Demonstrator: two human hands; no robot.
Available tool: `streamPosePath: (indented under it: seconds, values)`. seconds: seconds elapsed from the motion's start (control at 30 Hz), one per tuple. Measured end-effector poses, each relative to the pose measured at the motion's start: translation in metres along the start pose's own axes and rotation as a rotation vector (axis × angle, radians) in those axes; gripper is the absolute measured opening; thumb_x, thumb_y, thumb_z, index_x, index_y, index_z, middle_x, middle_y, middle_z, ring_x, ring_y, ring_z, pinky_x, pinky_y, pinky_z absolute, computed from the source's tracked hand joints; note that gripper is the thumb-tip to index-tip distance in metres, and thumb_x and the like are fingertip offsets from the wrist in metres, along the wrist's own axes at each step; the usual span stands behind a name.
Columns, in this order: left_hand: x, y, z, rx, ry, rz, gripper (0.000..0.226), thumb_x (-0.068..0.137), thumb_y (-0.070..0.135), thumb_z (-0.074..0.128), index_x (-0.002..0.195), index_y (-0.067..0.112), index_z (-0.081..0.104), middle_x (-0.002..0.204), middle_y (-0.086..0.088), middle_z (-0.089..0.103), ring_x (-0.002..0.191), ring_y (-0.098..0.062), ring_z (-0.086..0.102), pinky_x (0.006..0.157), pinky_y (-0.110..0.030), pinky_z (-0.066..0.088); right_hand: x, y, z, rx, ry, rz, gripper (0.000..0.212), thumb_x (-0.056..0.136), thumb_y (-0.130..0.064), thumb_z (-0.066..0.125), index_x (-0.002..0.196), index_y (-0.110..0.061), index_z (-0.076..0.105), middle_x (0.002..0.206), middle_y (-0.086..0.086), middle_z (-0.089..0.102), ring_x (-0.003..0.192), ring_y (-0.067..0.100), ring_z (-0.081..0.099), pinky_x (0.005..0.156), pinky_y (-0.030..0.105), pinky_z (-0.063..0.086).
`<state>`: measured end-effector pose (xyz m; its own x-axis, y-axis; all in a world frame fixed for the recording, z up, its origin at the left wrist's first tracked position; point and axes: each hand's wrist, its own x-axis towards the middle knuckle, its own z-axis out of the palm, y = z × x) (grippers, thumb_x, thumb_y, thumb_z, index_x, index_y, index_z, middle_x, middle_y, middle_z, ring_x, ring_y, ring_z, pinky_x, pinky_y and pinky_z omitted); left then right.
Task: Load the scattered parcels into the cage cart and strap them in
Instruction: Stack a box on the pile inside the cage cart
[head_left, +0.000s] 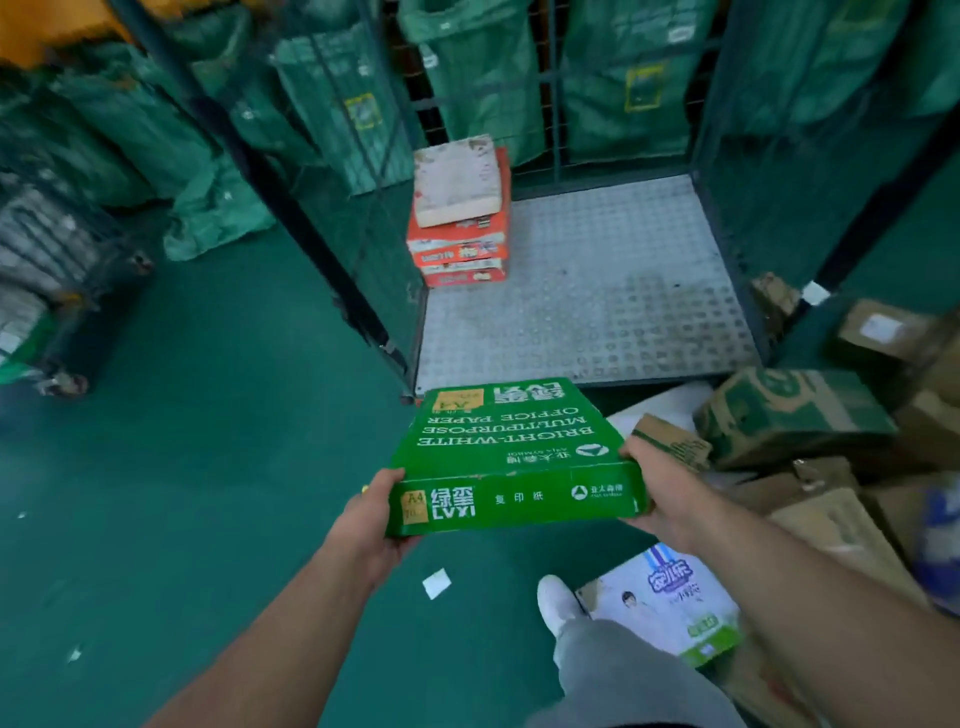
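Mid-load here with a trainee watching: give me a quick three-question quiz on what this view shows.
1. True or false: both the left hand and right hand hold the green paper box.
2. Where in the cage cart is the stack of orange boxes? A: back-left corner B: front-right corner C: centre
3. Fill in: the cardboard parcels still on the floor lie to the person's ____.

Key: 1 true; 2 A; 3 right
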<state>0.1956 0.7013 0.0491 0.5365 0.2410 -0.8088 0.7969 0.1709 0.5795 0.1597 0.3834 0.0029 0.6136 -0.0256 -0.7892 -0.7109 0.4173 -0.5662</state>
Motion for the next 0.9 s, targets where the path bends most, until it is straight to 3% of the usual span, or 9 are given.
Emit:
streamPosePath:
  seconds: [0.07, 0.17, 0.27, 0.37, 0.5, 0.6, 0.77, 0.9]
  values:
    - [-0.003, -0.009, 0.019, 0.016, -0.040, 0.030, 0.025, 0.098, 0.035, 0.064, 0.112, 0.014, 0.065, 0.101, -0.010, 0.076, 0.086, -0.023, 0.071, 0.059, -0.032, 0.057, -0.009, 0.011, -0.019, 0.085, 0.026, -0.037, 0.025, 0.099, -0.029, 0.052, 0.113, -0.017, 0.069, 0.107, 0.010, 0.076, 0.092, 0.021, 0.069, 0.088, 0.039, 0.056]
    - [-0.008, -0.033, 0.033, 0.020, -0.073, 0.025, 0.029, 0.096, 0.038, 0.065, 0.114, 0.015, 0.066, 0.105, -0.010, 0.076, 0.097, -0.026, 0.070, 0.085, -0.040, 0.059, -0.030, 0.029, -0.044, 0.129, 0.131, -0.066, 0.022, 0.097, -0.033, 0.057, 0.111, -0.020, 0.068, 0.105, 0.007, 0.077, 0.092, 0.020, 0.070, 0.081, 0.036, 0.057]
    - [-0.018, -0.048, 0.036, 0.003, -0.081, 0.025, 0.028, 0.096, 0.037, 0.066, 0.112, 0.015, 0.066, 0.104, -0.010, 0.076, 0.092, -0.025, 0.071, 0.073, -0.037, 0.058, -0.048, 0.040, -0.059, 0.069, 0.166, -0.042, 0.030, 0.093, -0.040, 0.060, 0.116, -0.021, 0.066, 0.112, 0.008, 0.075, 0.102, 0.023, 0.069, 0.081, 0.038, 0.057]
    - [-0.025, -0.047, 0.034, -0.023, -0.077, 0.019, 0.026, 0.096, 0.035, 0.066, 0.110, 0.013, 0.065, 0.102, -0.011, 0.075, 0.089, -0.026, 0.070, 0.066, -0.035, 0.056, -0.057, 0.039, -0.059, 0.031, 0.175, -0.059, 0.035, 0.095, -0.041, 0.060, 0.121, -0.019, 0.064, 0.111, 0.008, 0.072, 0.097, 0.021, 0.065, 0.076, 0.036, 0.051]
    - [-0.017, -0.026, 0.033, -0.057, -0.058, 0.012, 0.030, 0.094, 0.034, 0.069, 0.114, 0.011, 0.065, 0.099, -0.011, 0.076, 0.087, -0.026, 0.070, 0.074, -0.037, 0.059, -0.044, 0.026, -0.042, 0.092, 0.200, -0.065, 0.032, 0.094, -0.040, 0.065, 0.118, -0.019, 0.067, 0.107, 0.007, 0.073, 0.093, 0.020, 0.065, 0.071, 0.033, 0.050]
    - [0.005, 0.003, 0.037, -0.087, -0.048, 0.038, 0.032, 0.092, 0.035, 0.071, 0.114, 0.012, 0.067, 0.098, -0.009, 0.077, 0.089, -0.025, 0.070, 0.086, -0.041, 0.057, -0.018, 0.000, -0.021, 0.150, 0.183, -0.062, 0.019, 0.093, -0.038, 0.067, 0.107, -0.025, 0.068, 0.089, 0.000, 0.072, 0.079, 0.014, 0.063, 0.060, 0.028, 0.050]
    - [0.064, 0.076, 0.072, -0.233, -0.016, 0.015, 0.021, 0.091, 0.028, 0.074, 0.104, 0.012, 0.068, 0.092, -0.009, 0.076, 0.083, -0.024, 0.069, 0.072, -0.037, 0.057, 0.056, -0.069, 0.014, 0.193, 0.166, -0.098, 0.017, 0.093, -0.034, 0.067, 0.107, -0.027, 0.067, 0.098, 0.002, 0.072, 0.084, 0.014, 0.062, 0.071, 0.030, 0.045]
    - [0.117, 0.140, 0.113, -0.328, -0.073, -0.098, 0.027, 0.095, 0.029, 0.070, 0.117, 0.013, 0.068, 0.106, -0.013, 0.075, 0.092, -0.028, 0.069, 0.078, -0.040, 0.060, 0.121, -0.137, 0.031, 0.173, 0.196, -0.109, 0.025, 0.091, -0.035, 0.072, 0.111, -0.023, 0.063, 0.104, 0.005, 0.076, 0.094, 0.018, 0.068, 0.080, 0.035, 0.049]
